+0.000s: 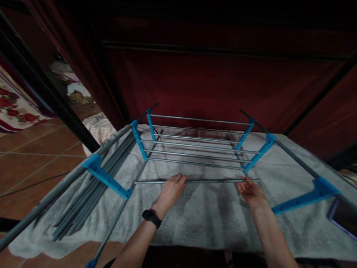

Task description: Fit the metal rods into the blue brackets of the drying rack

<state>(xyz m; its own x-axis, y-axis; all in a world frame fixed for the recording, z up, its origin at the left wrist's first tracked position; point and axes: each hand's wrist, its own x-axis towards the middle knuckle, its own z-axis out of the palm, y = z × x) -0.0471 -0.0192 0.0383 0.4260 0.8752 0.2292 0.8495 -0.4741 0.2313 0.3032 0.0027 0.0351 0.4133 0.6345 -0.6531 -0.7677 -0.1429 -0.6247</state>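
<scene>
A grey metal rod lies crosswise over a pale towel spread on the floor. My left hand, with a black band on its wrist, rests flat with fingers stretched out touching the rod near its middle. My right hand is curled around the rod near its right end. Just beyond the rod sits a drying rack section of grey rods set between blue plastic brackets.
A bundle of loose grey rods lies at the left beside a blue bracket. Another blue bracket and grey tube lie at the right. A dark red fabric wall stands behind. Tiled floor extends left.
</scene>
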